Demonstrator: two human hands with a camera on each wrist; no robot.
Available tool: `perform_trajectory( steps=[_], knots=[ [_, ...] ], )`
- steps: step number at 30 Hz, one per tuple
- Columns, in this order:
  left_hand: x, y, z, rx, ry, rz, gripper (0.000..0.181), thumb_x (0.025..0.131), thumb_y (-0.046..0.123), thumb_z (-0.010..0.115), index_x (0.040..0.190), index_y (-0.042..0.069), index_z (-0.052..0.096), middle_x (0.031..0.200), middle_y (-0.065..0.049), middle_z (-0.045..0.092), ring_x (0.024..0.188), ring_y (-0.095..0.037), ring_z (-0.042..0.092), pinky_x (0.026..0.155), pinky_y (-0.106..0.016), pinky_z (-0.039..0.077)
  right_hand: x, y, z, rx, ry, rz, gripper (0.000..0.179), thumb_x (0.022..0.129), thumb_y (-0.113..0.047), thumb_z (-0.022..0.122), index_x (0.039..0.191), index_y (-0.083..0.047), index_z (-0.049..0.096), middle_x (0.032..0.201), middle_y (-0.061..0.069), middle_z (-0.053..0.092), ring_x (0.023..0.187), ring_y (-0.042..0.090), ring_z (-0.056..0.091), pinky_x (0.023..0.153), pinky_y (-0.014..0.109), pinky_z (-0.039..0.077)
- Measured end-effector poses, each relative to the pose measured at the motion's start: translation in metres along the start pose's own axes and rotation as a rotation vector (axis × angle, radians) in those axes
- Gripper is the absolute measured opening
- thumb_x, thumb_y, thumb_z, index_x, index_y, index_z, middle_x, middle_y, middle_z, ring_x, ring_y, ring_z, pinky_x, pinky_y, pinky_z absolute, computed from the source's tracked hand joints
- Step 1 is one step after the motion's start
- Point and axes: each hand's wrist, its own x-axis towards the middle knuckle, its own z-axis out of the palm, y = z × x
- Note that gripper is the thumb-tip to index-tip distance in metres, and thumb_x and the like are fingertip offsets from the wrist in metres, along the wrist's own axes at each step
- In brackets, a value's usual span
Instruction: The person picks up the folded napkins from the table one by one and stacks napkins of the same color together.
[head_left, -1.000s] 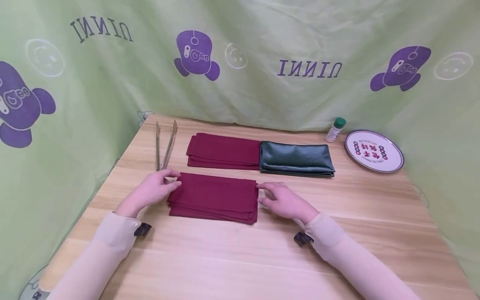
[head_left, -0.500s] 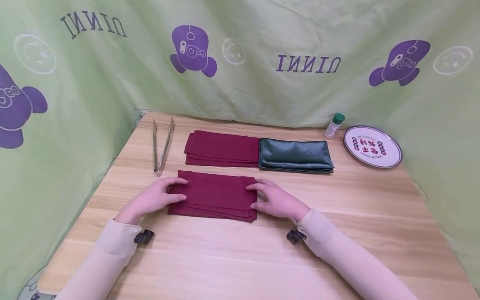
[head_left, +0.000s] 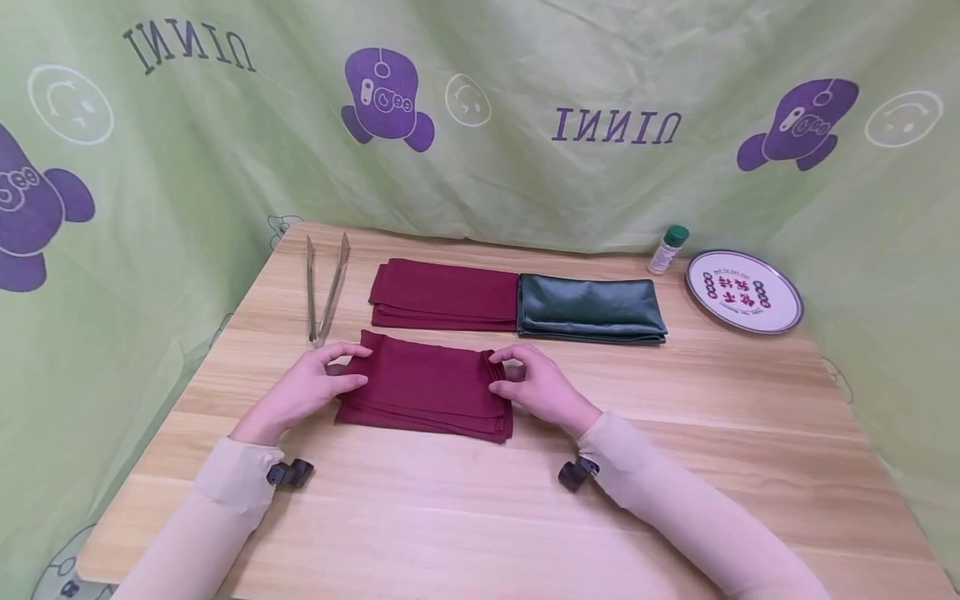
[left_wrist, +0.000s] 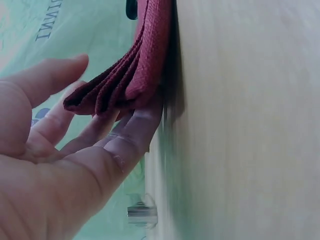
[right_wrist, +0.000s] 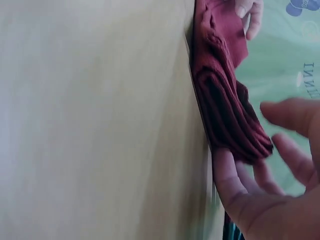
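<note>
A folded dark red cloth (head_left: 427, 379) lies in several layers on the wooden table, its two short ends raised a little. At its left end is my left hand (head_left: 311, 383), with fingers (left_wrist: 132, 137) under the layers and the thumb standing apart above them. Opposite, at the right end, my right hand (head_left: 543, 387) has its fingers (right_wrist: 227, 175) beneath the bent-up layers. Its thumb (right_wrist: 285, 112) also stands clear of the fabric in the right wrist view. Neither thumb presses the cloth.
Behind lie another folded dark red cloth (head_left: 450, 292) and a folded dark green one (head_left: 592, 307), side by side. Metal tongs (head_left: 330, 296) lie at the left. A green-capped bottle (head_left: 667, 250) and a round plate (head_left: 705, 292) stand at the back right. A green curtain (head_left: 510, 192) borders the table (head_left: 465, 517).
Both hands have moved in from beside the front red cloth to its ends, with fingers now under them. The ends have risen and the right one is bent up. The other things stay put.
</note>
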Motion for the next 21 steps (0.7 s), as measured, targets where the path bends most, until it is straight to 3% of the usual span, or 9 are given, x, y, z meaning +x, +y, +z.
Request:
perform_trajectory(
  steps=[5, 8, 11, 14, 17, 21],
  knots=[
    [0.0018, -0.0004, 0.0006, -0.048, -0.001, -0.008, 0.045, 0.089, 0.006, 0.07, 0.131, -0.001, 0.056, 0.131, -0.025, 0.05, 0.088, -0.012, 0.065, 0.072, -0.023, 0.052, 0.0033, -0.0018, 0.0042, 0.096, 0.058, 0.13, 0.034, 0.082, -0.002, 0.076, 0.111, -0.008, 0.062, 0.111, 0.012, 0.06, 0.083, 0.017, 0.066, 0.062, 0.031, 0.053],
    [0.0036, -0.0018, 0.0004, -0.069, 0.003, -0.015, 0.043, 0.089, 0.001, 0.068, 0.13, -0.002, 0.056, 0.123, -0.026, 0.054, 0.084, -0.011, 0.064, 0.069, -0.024, 0.052, 0.0048, -0.0008, 0.0039, 0.179, 0.068, 0.185, 0.033, 0.082, 0.002, 0.073, 0.111, -0.005, 0.06, 0.093, 0.012, 0.063, 0.064, 0.015, 0.058, 0.048, 0.026, 0.045],
    [0.0045, -0.0023, 0.0005, -0.081, 0.025, -0.018, 0.042, 0.088, -0.004, 0.067, 0.128, -0.003, 0.057, 0.114, -0.024, 0.058, 0.081, -0.011, 0.063, 0.066, -0.024, 0.052, 0.0052, 0.0006, 0.0031, 0.251, 0.066, 0.21, 0.032, 0.083, 0.005, 0.069, 0.112, -0.002, 0.058, 0.082, 0.012, 0.062, 0.051, 0.012, 0.047, 0.042, 0.023, 0.037],
    [0.0035, -0.0015, 0.0005, -0.094, 0.057, -0.008, 0.041, 0.086, -0.006, 0.067, 0.126, -0.004, 0.058, 0.102, -0.019, 0.061, 0.075, -0.01, 0.06, 0.062, -0.023, 0.05, 0.0047, 0.0025, 0.0024, 0.285, 0.083, 0.207, 0.032, 0.083, 0.006, 0.068, 0.113, -0.001, 0.059, 0.084, 0.013, 0.063, 0.053, 0.011, 0.048, 0.043, 0.022, 0.037],
    [0.0023, 0.0002, 0.001, -0.108, 0.094, 0.008, 0.039, 0.086, -0.006, 0.067, 0.124, -0.003, 0.059, 0.092, -0.013, 0.062, 0.073, -0.009, 0.059, 0.062, -0.022, 0.05, 0.003, 0.0013, 0.0005, 0.301, 0.122, 0.181, 0.032, 0.083, 0.007, 0.069, 0.113, 0.0, 0.06, 0.095, 0.016, 0.065, 0.065, 0.011, 0.058, 0.051, 0.023, 0.044],
    [0.0004, 0.0021, 0.0014, -0.122, 0.138, 0.043, 0.036, 0.087, -0.006, 0.066, 0.122, -0.004, 0.06, 0.098, -0.015, 0.061, 0.076, -0.009, 0.06, 0.064, -0.023, 0.052, 0.0009, -0.0015, -0.0036, 0.315, 0.17, 0.156, 0.032, 0.082, 0.006, 0.071, 0.112, -0.001, 0.062, 0.106, 0.017, 0.065, 0.081, 0.013, 0.065, 0.067, 0.026, 0.051]
  ],
)
